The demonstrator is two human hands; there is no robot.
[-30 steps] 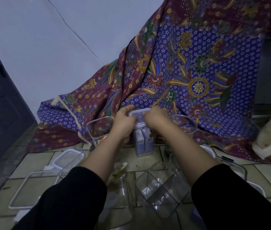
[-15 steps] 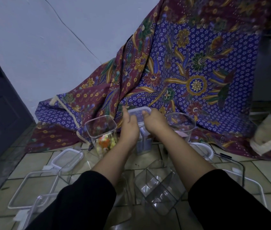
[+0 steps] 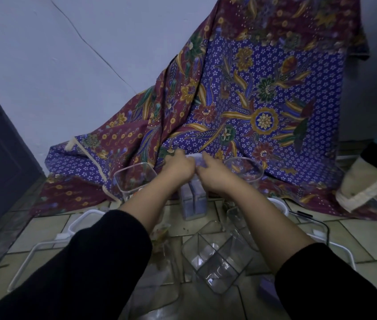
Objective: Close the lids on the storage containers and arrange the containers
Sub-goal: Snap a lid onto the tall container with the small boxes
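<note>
Both hands press a translucent lid (image 3: pixel 197 158) onto a tall, divided clear container (image 3: pixel 194 204) standing on the tiled floor (image 3: pixel 367 241), at the foot of a draped batik cloth (image 3: pixel 263 107). The left hand (image 3: pixel 179 166) and right hand (image 3: pixel 213 173), fingers curled over the lid's edges, have slid closer together than a second ago and now nearly hide it, so it appears seated, though blur leaves that uncertain. Open rigid plastic tubs wait either side: a square one (image 3: pixel 134 179) left, a round one (image 3: pixel 245 168) right, with white-rimmed loose lids (image 3: pixel 86 218) nearer.
</note>
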